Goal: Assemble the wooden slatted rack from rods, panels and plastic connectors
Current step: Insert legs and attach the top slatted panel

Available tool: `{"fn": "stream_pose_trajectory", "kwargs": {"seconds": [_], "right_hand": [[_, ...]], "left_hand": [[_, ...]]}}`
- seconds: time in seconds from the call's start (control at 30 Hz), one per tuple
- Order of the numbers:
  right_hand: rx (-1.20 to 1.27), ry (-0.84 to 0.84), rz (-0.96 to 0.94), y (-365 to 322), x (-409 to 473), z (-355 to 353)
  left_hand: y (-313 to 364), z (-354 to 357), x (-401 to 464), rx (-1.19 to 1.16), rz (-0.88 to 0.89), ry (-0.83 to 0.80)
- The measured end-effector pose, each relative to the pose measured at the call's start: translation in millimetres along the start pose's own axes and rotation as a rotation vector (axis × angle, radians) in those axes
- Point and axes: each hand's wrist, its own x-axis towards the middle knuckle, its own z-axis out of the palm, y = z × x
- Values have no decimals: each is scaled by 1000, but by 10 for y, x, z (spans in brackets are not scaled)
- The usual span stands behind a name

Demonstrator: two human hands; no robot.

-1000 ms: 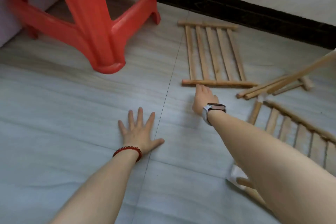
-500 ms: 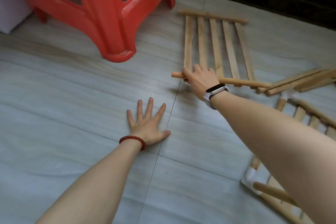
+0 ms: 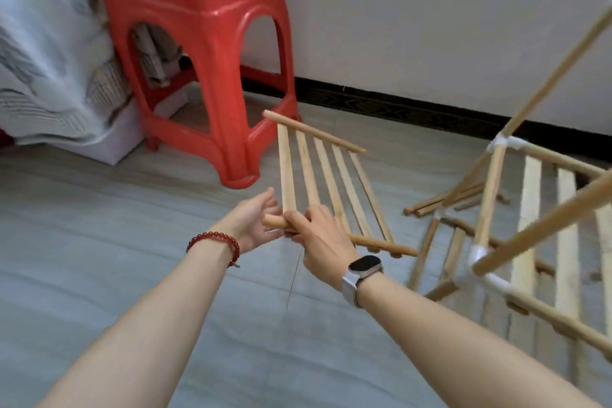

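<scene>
A wooden slatted panel (image 3: 326, 180) with several slats between two round rods is lifted off the floor, tilted away from me. My right hand (image 3: 318, 235) grips its near rod close to the left end. My left hand (image 3: 253, 219) is beside that rod end with fingers extended, palm toward it, just touching or nearly touching it. To the right stands the partly built rack (image 3: 533, 232), rods joined by white plastic connectors (image 3: 478, 253), with slatted panels in it. Loose rods (image 3: 440, 202) lie on the floor behind it.
A red plastic stool (image 3: 212, 53) stands just behind the lifted panel, at the left. A bed with grey bedding (image 3: 43, 50) fills the far left. A white wall with a dark baseboard (image 3: 397, 109) runs along the back. Grey tiled floor lies under my arms.
My right hand has lifted the slatted panel off the floor toward me. My left hand left the floor and rose to the rod's end. The view tilted up.
</scene>
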Motion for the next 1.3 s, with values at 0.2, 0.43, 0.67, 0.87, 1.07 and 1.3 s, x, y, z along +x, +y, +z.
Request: {"fn": "stream_pose_trajectory", "kwargs": {"seconds": [0.2, 0.43, 0.67, 0.87, 1.07, 1.3], "right_hand": [[-114, 63, -159, -633, -701, -929], [-258, 311, -272, -1069, -1261, -1795], [-260, 520, -152, -1192, -1760, -2405], [77, 640, 95, -1120, -2022, -2630], [858, 450, 400, -1244, -1803, -2757], [1454, 696, 579, -1123, -1733, -3235]], "left_hand": [[160, 426, -1156, 2, 168, -24], [397, 842, -2206, -22, 454, -38], [555, 1261, -2900, -53, 677, -82], [601, 1463, -3159, -2, 912, -6], [649, 1710, -3245, -118, 968, -35], [590, 1970, -3178, 79, 1008, -218]]}}
